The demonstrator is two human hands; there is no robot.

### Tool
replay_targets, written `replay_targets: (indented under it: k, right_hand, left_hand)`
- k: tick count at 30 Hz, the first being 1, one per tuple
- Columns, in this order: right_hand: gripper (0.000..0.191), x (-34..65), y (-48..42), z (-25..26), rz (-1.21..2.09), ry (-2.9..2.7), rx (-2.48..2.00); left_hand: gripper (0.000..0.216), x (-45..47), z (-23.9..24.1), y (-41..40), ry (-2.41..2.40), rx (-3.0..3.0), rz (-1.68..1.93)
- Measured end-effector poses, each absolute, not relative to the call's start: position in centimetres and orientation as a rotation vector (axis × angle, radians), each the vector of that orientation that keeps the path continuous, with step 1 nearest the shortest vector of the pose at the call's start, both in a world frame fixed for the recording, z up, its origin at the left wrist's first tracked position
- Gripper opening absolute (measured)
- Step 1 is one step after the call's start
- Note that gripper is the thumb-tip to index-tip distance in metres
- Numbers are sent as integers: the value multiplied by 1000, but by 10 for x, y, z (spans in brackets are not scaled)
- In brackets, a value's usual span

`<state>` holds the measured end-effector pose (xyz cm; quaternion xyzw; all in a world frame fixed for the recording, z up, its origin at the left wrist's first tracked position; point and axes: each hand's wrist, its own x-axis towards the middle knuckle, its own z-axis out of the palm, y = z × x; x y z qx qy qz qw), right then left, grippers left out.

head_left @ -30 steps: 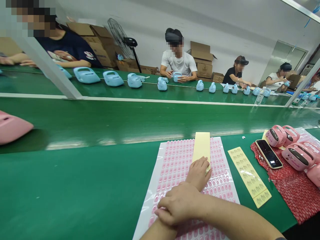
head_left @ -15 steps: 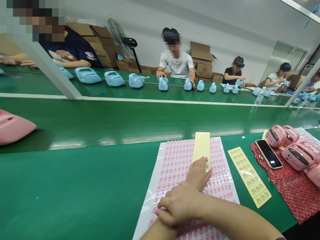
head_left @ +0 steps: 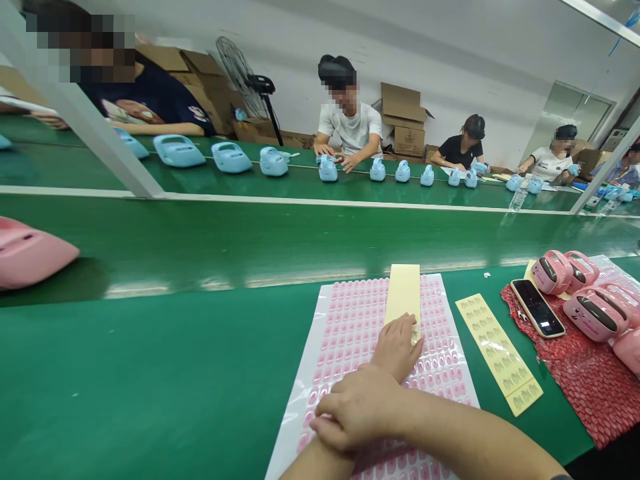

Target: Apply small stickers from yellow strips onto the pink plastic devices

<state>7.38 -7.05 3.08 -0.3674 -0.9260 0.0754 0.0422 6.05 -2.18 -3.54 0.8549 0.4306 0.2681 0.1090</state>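
My left hand (head_left: 397, 347) lies palm down, fingers stretched out, on the lower part of a pale yellow sticker strip (head_left: 404, 290). Beneath that strip is a white sheet (head_left: 305, 373) covered with rows of small pink oval stickers (head_left: 350, 327). Across my left wrist rests my right hand (head_left: 360, 407), its fingers curled round the wrist. The right forearm hides part of the lower sheet. To the right, another yellow strip (head_left: 500, 357) with printed grey marks lies apart from both hands.
At right, a phone (head_left: 537, 308) and several pink handled toy-like devices (head_left: 597, 313) rest on red bubble wrap (head_left: 590, 387). A pink casing (head_left: 35, 253) sits on the green belt (head_left: 280, 233) at left. Beyond it, co-workers sit behind a row of blue casings (head_left: 230, 158).
My hands have not moved. The pink casing at left and the blue casings have shifted slightly right. The co-worker in white opposite has drawn one hand in from a blue casing.
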Motion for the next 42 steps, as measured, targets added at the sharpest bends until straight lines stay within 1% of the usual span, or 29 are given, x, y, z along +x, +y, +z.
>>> replay_targets:
  k: [2,7,10,15,16,20,23,28,32,34,39,42]
  right_hand:
    - [33,74,-71,32,233,-2830,-1130]
    - [33,73,-71,34,232,-2838,-1135]
    - [33,73,-72,36,242,-2856,-1138]
    - [32,73,-71,37,219,-2852,-1146]
    - [32,73,-71,36,216,-2850,-1150]
    - [33,73,-71,36,225,-2859,-1151]
    - [33,73,-71,38,222,-2873,-1156]
    - [34,73,-71,37,242,-2872,-1150]
    - [32,73,-70,32,221,-2834,-1130]
    - [32,72,-70,30,210,-2822,-1124]
    - [33,72,-71,31,197,-2825,-1125]
    - [32,72,-71,33,204,-2839,-1137]
  left_hand:
    - [24,61,-35,-22,1271,2514,786]
    - [3,60,-32,-23,1241,2560,742]
    - [3,59,-31,-23,1238,2560,744]
    - [22,59,-33,-22,1268,2518,778]
    - [21,59,-33,-22,1266,2519,777]
    - [4,59,-30,-23,1239,2554,764]
    - [4,59,-29,-24,1236,2582,742]
    - [20,60,-30,-23,1293,2564,715]
    - [12,60,-30,-23,1266,2592,685]
    - [12,59,-30,-23,1268,2592,684]
    - [32,58,-35,-22,1314,2552,730]
    - [36,58,-38,-21,1320,2523,769]
